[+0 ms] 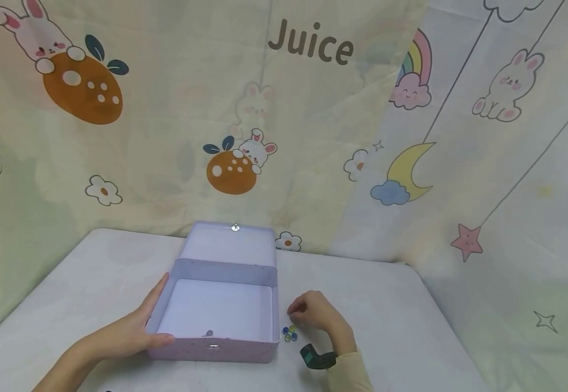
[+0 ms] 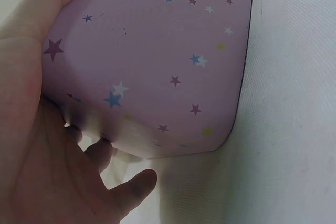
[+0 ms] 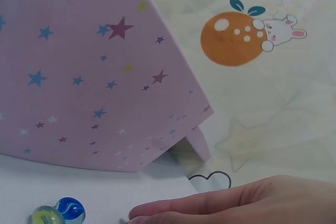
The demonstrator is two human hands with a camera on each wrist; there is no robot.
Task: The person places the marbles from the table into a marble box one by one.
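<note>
A lilac tin box (image 1: 213, 350) patterned with stars (image 2: 142, 51) stands on the table with its lid (image 1: 230, 245) tipped back. Inside, a small round mark or hole shows near the front wall. My left hand (image 1: 129, 333) holds the box at its front left corner, thumb over the front rim and fingers along the left side. Right of the box lie several glass marbles (image 1: 290, 333), blue and yellowish; two of them (image 3: 72, 211) show in the right wrist view. Just behind them, my right hand (image 1: 319, 313) has thumb and forefinger close together at the tabletop. A tiny grey edge shows at its fingertips, too little to identify.
The white-covered table (image 1: 387, 316) reaches out to both sides. Behind it hangs a printed cloth (image 1: 166, 109) with rabbits, oranges and flowers. A dark band with a small device (image 1: 317, 357) sits on the right wrist.
</note>
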